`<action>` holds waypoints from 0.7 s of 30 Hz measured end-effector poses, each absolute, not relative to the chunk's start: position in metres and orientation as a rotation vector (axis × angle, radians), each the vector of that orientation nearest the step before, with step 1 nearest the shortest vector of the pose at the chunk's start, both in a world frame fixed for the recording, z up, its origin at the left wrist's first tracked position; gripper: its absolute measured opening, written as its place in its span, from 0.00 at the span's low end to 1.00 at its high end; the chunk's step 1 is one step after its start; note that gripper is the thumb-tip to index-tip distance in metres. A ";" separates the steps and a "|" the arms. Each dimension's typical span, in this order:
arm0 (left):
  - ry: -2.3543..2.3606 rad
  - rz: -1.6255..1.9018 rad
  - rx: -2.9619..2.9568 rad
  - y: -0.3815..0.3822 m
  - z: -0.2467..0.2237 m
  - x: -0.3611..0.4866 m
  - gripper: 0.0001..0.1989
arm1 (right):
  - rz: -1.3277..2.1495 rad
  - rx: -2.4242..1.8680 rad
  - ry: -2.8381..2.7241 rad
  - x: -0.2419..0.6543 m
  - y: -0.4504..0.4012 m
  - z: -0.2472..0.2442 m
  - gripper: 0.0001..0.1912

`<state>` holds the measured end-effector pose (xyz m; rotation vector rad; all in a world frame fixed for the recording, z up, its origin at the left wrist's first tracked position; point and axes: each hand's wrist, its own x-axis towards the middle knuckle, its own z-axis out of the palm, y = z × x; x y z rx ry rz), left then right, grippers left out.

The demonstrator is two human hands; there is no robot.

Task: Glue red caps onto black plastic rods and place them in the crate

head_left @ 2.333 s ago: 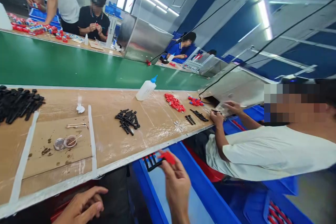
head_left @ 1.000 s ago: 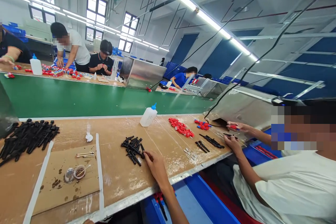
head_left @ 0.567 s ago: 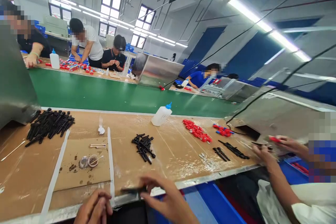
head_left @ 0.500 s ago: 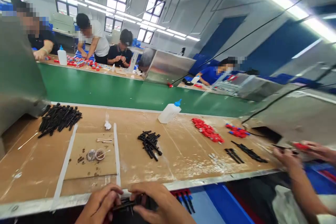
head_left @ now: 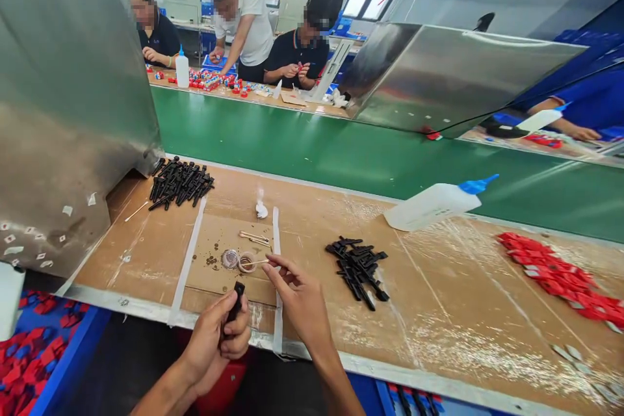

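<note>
My left hand is closed around a black plastic part, which points up over the table's front edge. In my right hand, thumb and fingertips pinch the end of a cotton swab. The swab's other end rests in a small round pot with brown stuff inside. Beside that pot lies a clear round lid or dish. Both sit on a cardboard sheet spotted with brown drops. More cotton swabs lie behind the pot.
Black parts lie in one pile at the back left and another pile right of the cardboard. A white bottle with a blue nozzle leans behind. Red parts lie far right. A metal panel stands left. People work across the green divider.
My hands have come up from below the table edge and moved apart. The right now holds a cotton swab in the pot; the left holds one black part upright. The view has turned.
</note>
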<state>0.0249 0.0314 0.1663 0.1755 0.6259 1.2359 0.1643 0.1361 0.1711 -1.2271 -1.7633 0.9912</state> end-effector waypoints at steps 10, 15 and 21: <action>0.463 1.207 0.000 0.037 0.157 0.018 0.12 | 0.771 -1.071 -1.930 0.147 0.135 0.183 0.06; 0.437 1.203 -0.010 0.037 0.158 0.017 0.12 | 0.893 -1.210 -1.629 0.156 0.133 0.171 0.09; 0.461 1.205 -0.018 0.038 0.160 0.018 0.12 | 0.978 -1.191 -1.379 0.158 0.123 0.174 0.09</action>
